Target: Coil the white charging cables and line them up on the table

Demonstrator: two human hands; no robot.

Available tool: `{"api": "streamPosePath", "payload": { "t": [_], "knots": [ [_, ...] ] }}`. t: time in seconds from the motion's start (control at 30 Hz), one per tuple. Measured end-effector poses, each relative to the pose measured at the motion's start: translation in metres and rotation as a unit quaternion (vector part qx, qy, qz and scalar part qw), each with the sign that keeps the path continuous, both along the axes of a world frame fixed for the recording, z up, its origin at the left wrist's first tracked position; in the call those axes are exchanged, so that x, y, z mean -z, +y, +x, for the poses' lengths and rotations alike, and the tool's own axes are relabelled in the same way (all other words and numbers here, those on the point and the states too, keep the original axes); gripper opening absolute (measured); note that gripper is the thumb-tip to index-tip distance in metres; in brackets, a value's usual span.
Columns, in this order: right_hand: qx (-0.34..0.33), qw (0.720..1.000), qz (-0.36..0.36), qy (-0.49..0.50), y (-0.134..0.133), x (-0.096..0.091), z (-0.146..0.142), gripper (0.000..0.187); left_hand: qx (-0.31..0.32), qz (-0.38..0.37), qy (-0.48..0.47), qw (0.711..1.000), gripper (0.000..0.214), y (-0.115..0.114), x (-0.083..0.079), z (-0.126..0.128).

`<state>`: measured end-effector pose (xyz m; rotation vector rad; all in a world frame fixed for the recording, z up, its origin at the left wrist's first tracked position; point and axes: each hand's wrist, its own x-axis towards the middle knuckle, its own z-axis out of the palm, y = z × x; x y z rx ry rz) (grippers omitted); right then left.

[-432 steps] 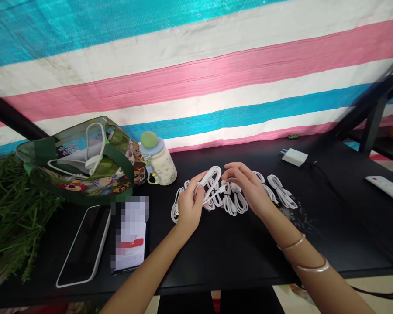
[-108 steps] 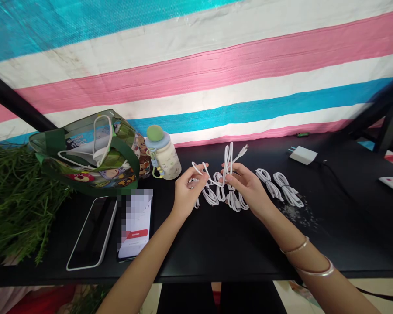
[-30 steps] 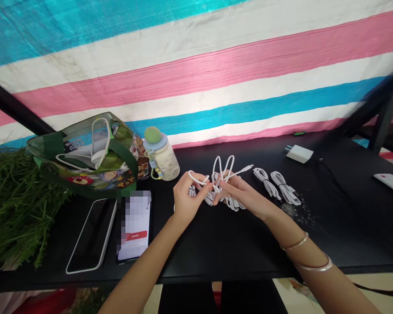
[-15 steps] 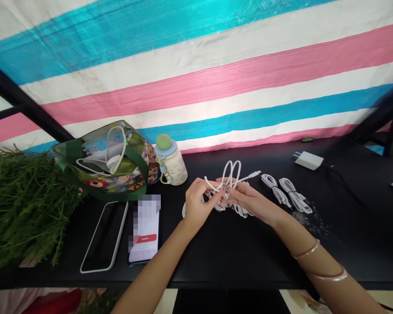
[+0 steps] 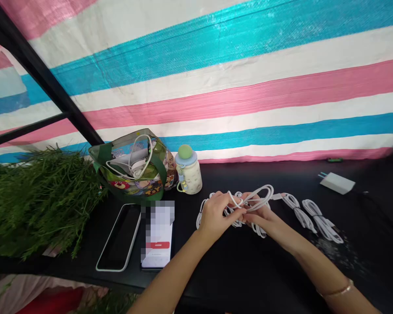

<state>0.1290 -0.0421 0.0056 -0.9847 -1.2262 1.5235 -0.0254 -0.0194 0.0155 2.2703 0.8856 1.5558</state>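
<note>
Between my two hands is a looped white charging cable (image 5: 264,192), its coils standing up over the right fingers and one plug end pointing right. My left hand (image 5: 218,213) pinches the cable at its left side, thumb and fingers closed. My right hand (image 5: 261,214) has its fingers closed round the coils from the right. Beneath and behind the hands lie several bundled white cables (image 5: 200,214), partly hidden by the fingers. Two more tied bundles, a nearer-left one (image 5: 298,211) and another cable bundle (image 5: 322,221), rest on the black table to the right.
Left of my hands are a phone with a lit screen (image 5: 159,237) and a white-edged dark phone (image 5: 119,237). Behind them stand a green-lidded bottle (image 5: 191,176) and a printed clear bag (image 5: 134,185). Green foliage (image 5: 42,200) fills the left. A white charger (image 5: 337,183) lies right.
The view has swung left, so the table things appear farther right. The cable loops, upright before, now lean to the right over my right hand.
</note>
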Motion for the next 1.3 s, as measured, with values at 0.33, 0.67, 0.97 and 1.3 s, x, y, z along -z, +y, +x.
{"api": "streamPosePath", "payload": {
  "t": [0.33,0.67,0.97,1.3],
  "knots": [
    [0.043,0.992,0.114,-0.041,0.005,0.018,-0.009,0.035,0.001,0.029,0.032,0.999,0.028,0.000,0.002,0.000],
    [0.088,0.994,0.024,0.059,0.005,0.007,0.003,0.022,-0.011,-0.068,-0.031,0.997,0.016,-0.002,0.000,0.000],
    [0.170,0.984,0.020,0.057,0.010,-0.002,-0.003,0.045,0.007,-0.241,-0.162,0.957,0.020,-0.003,-0.005,0.000],
    [0.159,0.986,0.040,-0.021,0.009,-0.004,-0.003,0.057,0.067,-0.353,-0.226,0.906,0.034,-0.005,-0.007,0.007]
  ]
}}
